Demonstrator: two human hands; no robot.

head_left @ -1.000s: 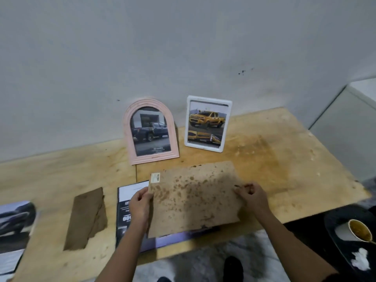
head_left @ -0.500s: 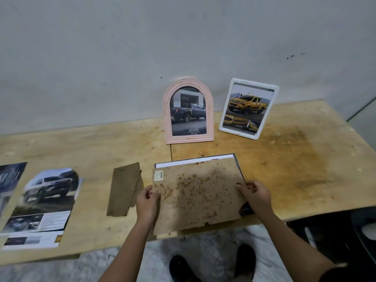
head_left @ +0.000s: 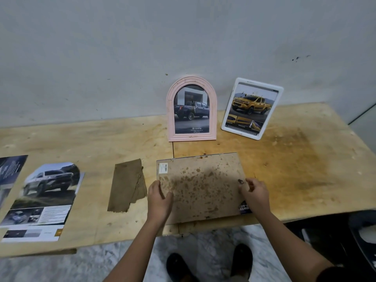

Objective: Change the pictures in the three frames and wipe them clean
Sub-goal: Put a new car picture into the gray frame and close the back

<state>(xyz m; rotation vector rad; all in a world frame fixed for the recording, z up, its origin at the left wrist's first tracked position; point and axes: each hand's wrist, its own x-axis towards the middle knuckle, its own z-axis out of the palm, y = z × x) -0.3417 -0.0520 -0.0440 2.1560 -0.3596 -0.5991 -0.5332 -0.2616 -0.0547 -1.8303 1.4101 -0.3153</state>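
Backing board (head_left: pixel 203 192) before arched frame (head_left: pixel 171 110)

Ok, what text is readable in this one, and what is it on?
"TOYOTA": picture in the pink arched frame.
"OWER", cut off: dark print under the stained backing board.
Unreadable, too small or blurred: barcode sticker on the board, captions in the white frame, loose brochure page.

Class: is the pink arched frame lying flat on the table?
No: the pink arched frame stands upright at the back of the table, left of the white frame.
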